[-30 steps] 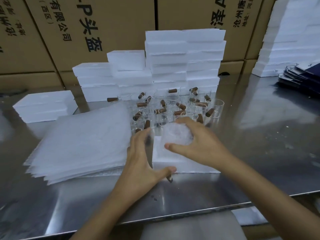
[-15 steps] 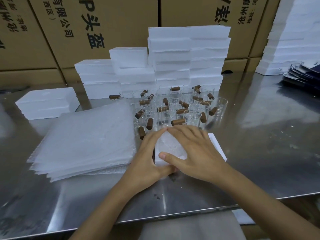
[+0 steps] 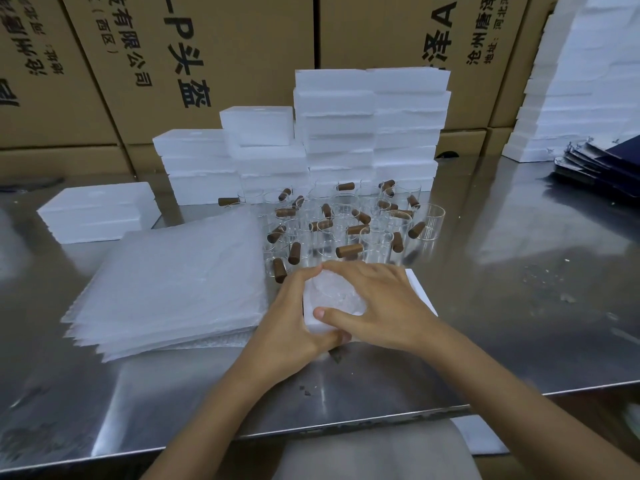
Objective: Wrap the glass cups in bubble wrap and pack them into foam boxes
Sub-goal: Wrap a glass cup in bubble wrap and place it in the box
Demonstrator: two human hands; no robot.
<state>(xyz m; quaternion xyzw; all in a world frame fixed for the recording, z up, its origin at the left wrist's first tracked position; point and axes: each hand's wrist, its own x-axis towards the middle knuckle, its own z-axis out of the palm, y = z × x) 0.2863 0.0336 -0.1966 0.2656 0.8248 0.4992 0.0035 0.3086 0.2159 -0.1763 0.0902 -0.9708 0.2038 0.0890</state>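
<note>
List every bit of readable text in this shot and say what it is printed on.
"有限公司" and "(西区)": cardboard carton behind the foam boxes.
"P头盔": same carton, large black print.
"沧州": carton at right, start of an address line; "地址:" beside it. The rest is too blurred to read.
Far-left carton: print too blurred and cut off.
Foam boxes, bubble wrap, glass cups: no text.

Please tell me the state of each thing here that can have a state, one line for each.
wrapped cup: covered in bubble wrap, being pressed into the foam box.
foam box: open, lying flat on the steel table.
left hand: gripping the wrapped cup.
right hand: gripping the wrapped cup.
glass cups: unwrapped, standing upright.
bubble wrap sheets: stacked flat.
</note>
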